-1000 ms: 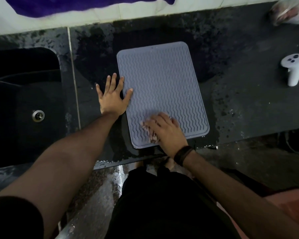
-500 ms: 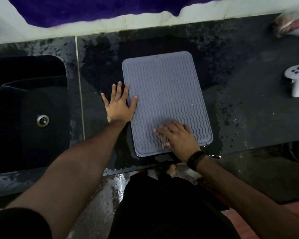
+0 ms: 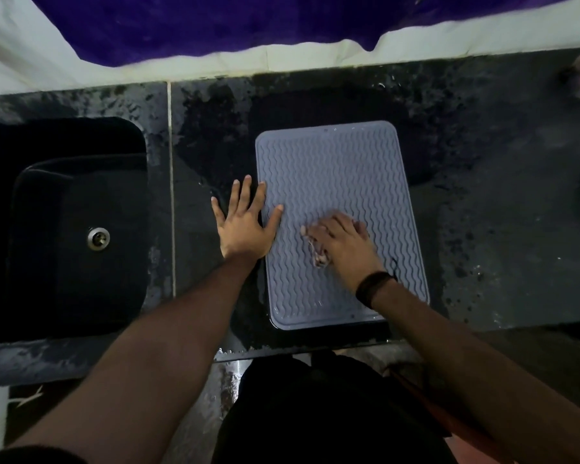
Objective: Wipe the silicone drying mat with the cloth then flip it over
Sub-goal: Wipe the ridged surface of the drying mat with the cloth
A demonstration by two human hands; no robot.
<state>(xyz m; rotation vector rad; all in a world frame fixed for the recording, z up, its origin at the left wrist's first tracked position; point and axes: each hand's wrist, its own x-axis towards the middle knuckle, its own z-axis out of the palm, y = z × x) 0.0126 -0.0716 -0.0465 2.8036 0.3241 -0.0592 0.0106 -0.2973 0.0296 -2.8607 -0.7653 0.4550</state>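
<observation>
The silicone drying mat [image 3: 335, 182] is laid flat on the wet counter [image 3: 503, 229], long axis running away from the body. The cloth [image 3: 318, 256] is pressed onto its middle under the right hand [image 3: 345, 244], fingers curled. The left hand [image 3: 245, 222] is spread flat at the mat's left edge, thumb overlapping it, nearest for lifting.

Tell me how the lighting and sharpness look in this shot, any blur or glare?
Head view: dim overall, the sink nearly lost in black; the grey mat and both hands stay readable. Small wet glints show along the counter's front edge. The objects at the right edge are blurred and cropped. Wide-angle bending curves the counter's back edge.
</observation>
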